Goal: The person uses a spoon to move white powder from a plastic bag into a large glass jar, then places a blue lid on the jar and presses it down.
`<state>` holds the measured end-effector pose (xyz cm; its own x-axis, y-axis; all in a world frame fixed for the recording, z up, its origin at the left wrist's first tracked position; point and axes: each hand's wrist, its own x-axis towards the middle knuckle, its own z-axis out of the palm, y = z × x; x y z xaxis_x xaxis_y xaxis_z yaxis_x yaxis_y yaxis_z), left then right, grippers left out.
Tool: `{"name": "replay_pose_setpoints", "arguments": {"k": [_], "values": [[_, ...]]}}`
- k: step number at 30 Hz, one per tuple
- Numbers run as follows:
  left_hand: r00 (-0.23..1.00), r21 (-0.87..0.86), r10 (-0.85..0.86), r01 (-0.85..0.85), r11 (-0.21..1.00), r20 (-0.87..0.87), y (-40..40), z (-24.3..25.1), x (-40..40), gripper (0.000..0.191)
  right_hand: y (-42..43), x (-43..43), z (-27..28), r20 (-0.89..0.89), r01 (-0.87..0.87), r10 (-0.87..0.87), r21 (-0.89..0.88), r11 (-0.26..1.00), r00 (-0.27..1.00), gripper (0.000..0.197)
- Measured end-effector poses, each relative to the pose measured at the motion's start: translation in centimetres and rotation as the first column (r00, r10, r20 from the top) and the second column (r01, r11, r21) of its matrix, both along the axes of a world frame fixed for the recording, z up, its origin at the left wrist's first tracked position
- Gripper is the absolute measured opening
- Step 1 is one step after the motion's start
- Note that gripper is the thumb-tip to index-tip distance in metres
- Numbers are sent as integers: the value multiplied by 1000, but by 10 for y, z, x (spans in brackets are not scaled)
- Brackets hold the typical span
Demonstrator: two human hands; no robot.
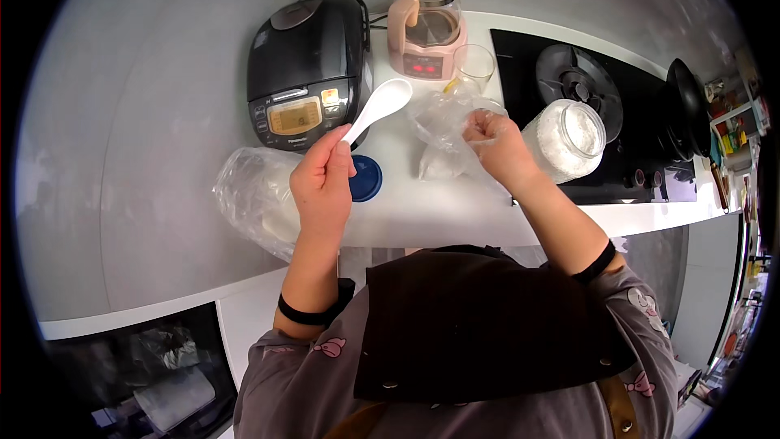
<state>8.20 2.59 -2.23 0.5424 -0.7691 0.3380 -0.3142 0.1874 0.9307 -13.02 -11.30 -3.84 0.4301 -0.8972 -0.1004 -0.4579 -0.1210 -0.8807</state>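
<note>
My left hand (pixel 325 178) grips a white spoon (pixel 382 102) by its handle, with the bowl pointing up and to the right. In my right hand (pixel 496 143) is the gathered top of a clear plastic bag (pixel 445 122). Something white lies in the bag's lower part on the counter; what it is I cannot tell. A glass jar (pixel 563 141) of white powder or grains stands uncovered just right of my right hand, at the cooktop's edge. Partly behind my left hand lies a round blue lid (pixel 367 179). Another clear plastic bag (pixel 262 195) with pale contents sits left of that hand.
A black Panasonic rice cooker (pixel 308 73) stands at the back left. Beside it is a pink electric glass kettle (pixel 426 24) with lit red digits. An empty drinking glass (pixel 474 66) stands near the black cooktop (pixel 518 67). A black pan (pixel 688 110) rests at the cooktop's far right.
</note>
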Motion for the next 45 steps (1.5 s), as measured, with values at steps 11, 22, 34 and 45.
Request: {"name": "replay_pose_setpoints", "arguments": {"k": [11,22,34,45], "values": [[978,188,-203,209,960,-51,-13,-4,-40,23,47,5,-56,-13,-457,458,-63,887,889,32],[791,360,-211,-13,933,574,-54,-83,-76,21,27,-50,-69,-197,-80,10,-352,933,980,70],[900,503,-205,391,771,-385,-67,-128,-80,27,32,-55,-96,-151,-10,3,-41,999,989,96],[728,476,-32,481,736,-685,-51,-91,-64,25,26,-66,-86,-99,-70,61,-88,994,993,84]]}}
